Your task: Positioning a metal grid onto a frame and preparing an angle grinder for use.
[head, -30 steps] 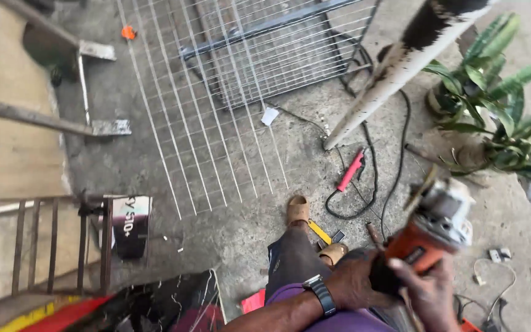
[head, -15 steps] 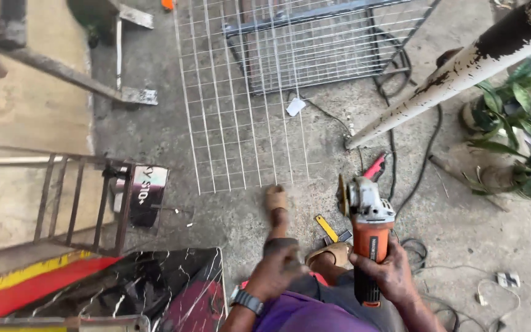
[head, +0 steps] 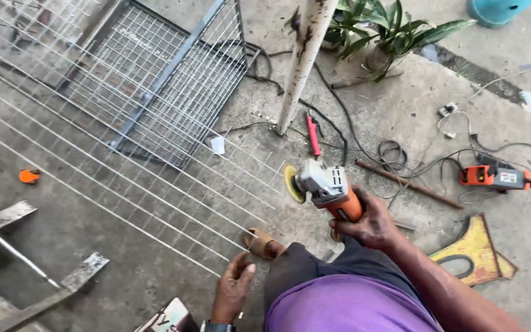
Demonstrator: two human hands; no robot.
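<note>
Here the wire mesh panel (head: 124, 166) lies flat on the concrete ahead of me, its near edge by my sandalled foot (head: 262, 243). My right hand (head: 370, 224) is wrapped tight round the orange angle grinder (head: 327, 187), disc just above the wires. My left hand (head: 232, 289) hangs loosely open, holding nothing. I judge I'm lining up a cut; next the disc must meet one wire squarely.

We see the wire mesh (head: 112, 166) left of the pole (head: 299, 67), cables (head: 394, 154) right, plant (head: 382, 34) behind it.
</note>
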